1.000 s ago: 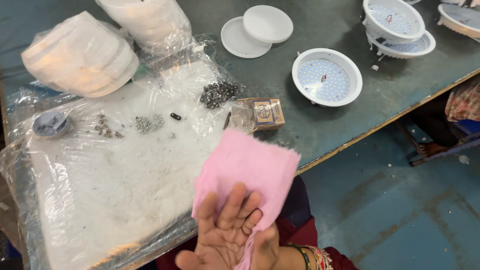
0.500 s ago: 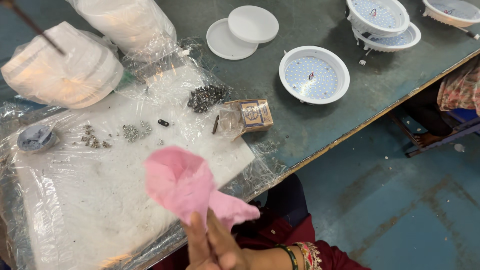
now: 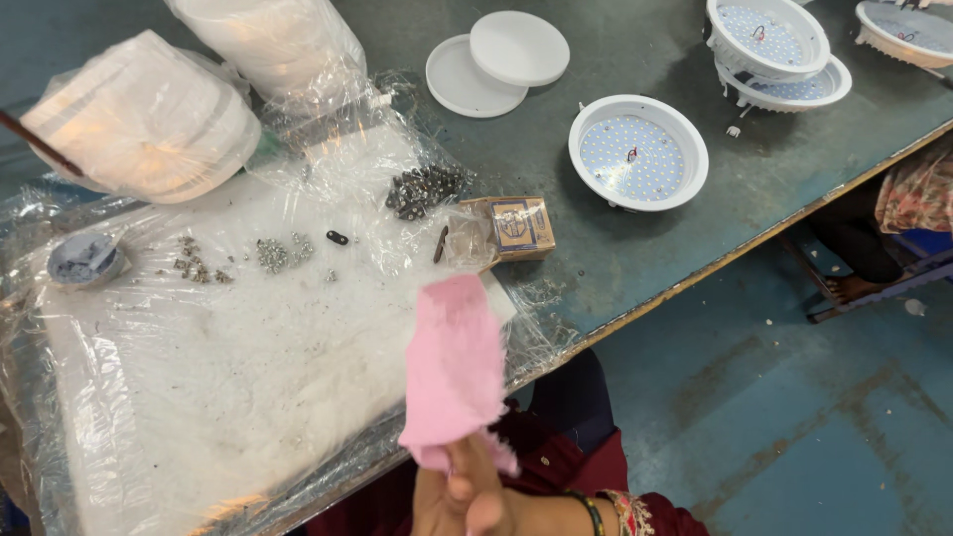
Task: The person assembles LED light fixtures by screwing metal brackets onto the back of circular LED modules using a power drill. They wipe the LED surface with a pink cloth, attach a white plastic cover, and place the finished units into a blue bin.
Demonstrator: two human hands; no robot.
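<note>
A pink cloth (image 3: 452,372) hangs near the dark green table (image 3: 556,268). On that table: white round lamp housings (image 3: 638,151), white discs (image 3: 496,62), grey screws (image 3: 425,189), a tan-and-blue patterned box (image 3: 518,226), and a clear-wrapped white pad (image 3: 228,357).

Even, fairly bright light is falling from above across the worktop (image 3: 596,268), leaving its dark green surface flat in tone. Glare is bouncing off the crinkled plastic sheet (image 3: 228,377) covering the worktop's left end, and the wrapped stacks of white discs (image 3: 149,114) at the far left corner are blowing out to near white with a warm orange tint. The round lamp housing (image 3: 638,152) near the front edge is casting only a soft, short shadow. The pink cloth (image 3: 455,372) is smearing with motion blur, and the hand (image 3: 462,496) holding it at the bottom edge is looking soft. Lines are bending slightly toward the frame's corners.
</note>
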